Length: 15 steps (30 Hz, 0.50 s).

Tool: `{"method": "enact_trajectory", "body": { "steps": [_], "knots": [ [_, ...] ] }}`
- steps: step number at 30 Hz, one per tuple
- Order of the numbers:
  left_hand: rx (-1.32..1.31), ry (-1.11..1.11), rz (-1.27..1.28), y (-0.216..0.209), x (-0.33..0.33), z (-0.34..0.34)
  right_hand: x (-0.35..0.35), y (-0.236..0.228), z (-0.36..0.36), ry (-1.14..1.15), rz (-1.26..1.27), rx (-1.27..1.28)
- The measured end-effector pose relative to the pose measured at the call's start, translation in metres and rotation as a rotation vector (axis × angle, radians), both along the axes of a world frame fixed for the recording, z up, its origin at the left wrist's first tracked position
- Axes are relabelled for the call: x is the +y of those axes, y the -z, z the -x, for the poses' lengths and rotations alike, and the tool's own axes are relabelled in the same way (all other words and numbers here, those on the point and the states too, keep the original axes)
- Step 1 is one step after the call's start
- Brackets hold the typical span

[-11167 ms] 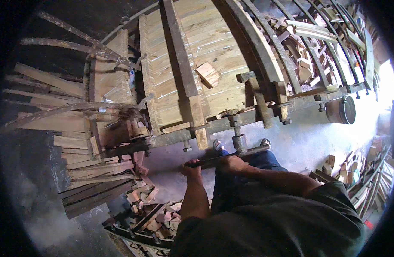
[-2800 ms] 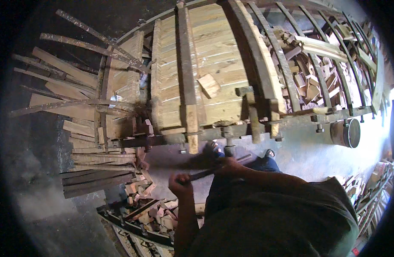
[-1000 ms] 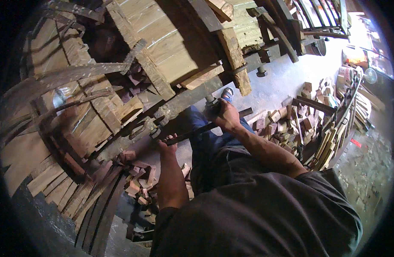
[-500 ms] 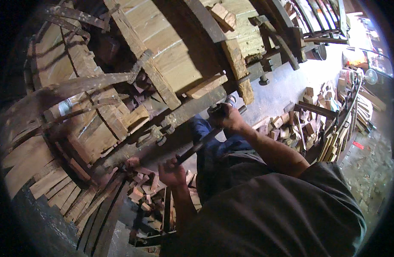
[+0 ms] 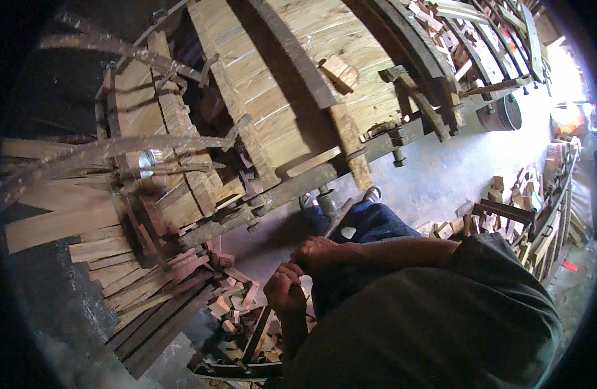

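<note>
A dark metal bar (image 5: 338, 218) slants from a clamp's screw end (image 5: 327, 201) toward my body. My right hand (image 5: 319, 251) is closed round its lower part. Against it, nearer me, my left hand (image 5: 286, 287) is curled shut at the bar's near end, which the fingers hide. Beyond them a metal clamp beam (image 5: 292, 188) runs along the edge of a panel of pale boards (image 5: 298, 48), which is gripped by several dark cross bars. A wooden block (image 5: 339, 72) lies on the panel.
Offcuts (image 5: 237, 295) are heaped on the floor left of my legs, with another pile (image 5: 506, 223) at the right. Long planks (image 5: 127, 285) and curved metal arms (image 5: 123, 148) lie at the left. A dark bucket (image 5: 501, 114) stands at the far right.
My right hand has come down from the clamp's screw end to the bar's lower part, beside my left hand. The bar has swung closer to me, and the whole view has shifted slightly.
</note>
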<state>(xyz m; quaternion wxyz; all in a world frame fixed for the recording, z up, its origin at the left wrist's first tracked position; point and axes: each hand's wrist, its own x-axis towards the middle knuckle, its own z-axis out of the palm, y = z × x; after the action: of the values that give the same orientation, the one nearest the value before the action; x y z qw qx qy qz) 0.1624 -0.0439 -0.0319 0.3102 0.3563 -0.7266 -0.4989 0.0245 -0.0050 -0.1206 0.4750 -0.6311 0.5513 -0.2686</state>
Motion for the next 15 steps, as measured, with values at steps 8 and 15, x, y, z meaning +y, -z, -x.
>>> {"method": "enact_trajectory", "body": {
  "steps": [8,15],
  "knots": [
    [0.022,0.194,-0.296,-0.038,0.045,0.097,0.050,-0.016,0.084,-0.016,0.054,-0.456],
    [0.106,0.662,0.081,-0.010,0.049,0.169,0.141,-0.015,0.135,0.773,-0.123,-0.795]
  ]
}}
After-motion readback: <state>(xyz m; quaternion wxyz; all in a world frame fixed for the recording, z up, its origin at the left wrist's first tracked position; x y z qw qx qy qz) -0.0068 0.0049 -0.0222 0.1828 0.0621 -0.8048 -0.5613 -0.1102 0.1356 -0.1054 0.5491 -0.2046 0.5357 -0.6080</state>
